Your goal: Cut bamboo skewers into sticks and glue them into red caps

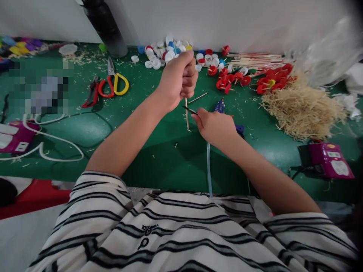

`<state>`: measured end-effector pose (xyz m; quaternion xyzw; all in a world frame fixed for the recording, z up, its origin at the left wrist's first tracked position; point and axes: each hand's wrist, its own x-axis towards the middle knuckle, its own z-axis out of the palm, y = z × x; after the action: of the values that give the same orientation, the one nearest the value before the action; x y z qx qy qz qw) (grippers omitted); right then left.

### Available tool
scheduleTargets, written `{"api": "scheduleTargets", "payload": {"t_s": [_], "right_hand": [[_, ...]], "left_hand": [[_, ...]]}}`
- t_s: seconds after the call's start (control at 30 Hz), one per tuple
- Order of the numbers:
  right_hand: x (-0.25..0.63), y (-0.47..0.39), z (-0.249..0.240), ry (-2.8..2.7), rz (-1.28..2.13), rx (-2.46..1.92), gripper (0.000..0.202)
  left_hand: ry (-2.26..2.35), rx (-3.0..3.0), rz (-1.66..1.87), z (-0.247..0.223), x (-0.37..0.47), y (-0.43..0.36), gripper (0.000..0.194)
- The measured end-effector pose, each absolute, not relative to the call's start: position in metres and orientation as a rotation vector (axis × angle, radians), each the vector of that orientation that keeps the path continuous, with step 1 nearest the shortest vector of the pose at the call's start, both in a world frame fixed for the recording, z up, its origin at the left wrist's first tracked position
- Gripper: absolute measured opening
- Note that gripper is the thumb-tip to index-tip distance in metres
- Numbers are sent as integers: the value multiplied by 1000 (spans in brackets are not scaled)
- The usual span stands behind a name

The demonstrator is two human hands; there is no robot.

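My left hand (181, 80) is closed in a fist round a thin wooden stick (186, 115), whose lower part sticks out below the fist, pointing toward me. In my right hand (217, 126), fingers pinched, is a small dark blade (189, 110), its tip by the stick. Whether blade and stick touch I cannot tell. A second short stick (197, 98) lies on the green table just right of my left fist. Partly behind my right hand is a blue glue gun (219, 106) with a pale glue stick (209, 170) toward my body.
White and coloured bottle caps (155, 63) lie at the back, with red caps (222, 81) on sticks rightward. Scissors (115, 81) and red pliers (93, 92) lie left. A straw-like pile (304, 109) and a purple box (330, 160) are right; a black bottle (106, 28) stands behind.
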<state>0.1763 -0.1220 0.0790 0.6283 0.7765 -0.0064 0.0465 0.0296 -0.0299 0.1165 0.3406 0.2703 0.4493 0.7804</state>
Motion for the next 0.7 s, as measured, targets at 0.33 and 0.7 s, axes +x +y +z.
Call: {"api": "scheduleTargets", "payload": {"t_s": [0.33, 0.7], "right_hand": [[179, -127, 75, 2335, -119, 1823, 50], [181, -142, 70, 2295, -96, 1717, 49]], "left_hand": [[633, 732, 996, 119, 30, -31, 56], [651, 864, 963, 121, 27, -32, 59]]}}
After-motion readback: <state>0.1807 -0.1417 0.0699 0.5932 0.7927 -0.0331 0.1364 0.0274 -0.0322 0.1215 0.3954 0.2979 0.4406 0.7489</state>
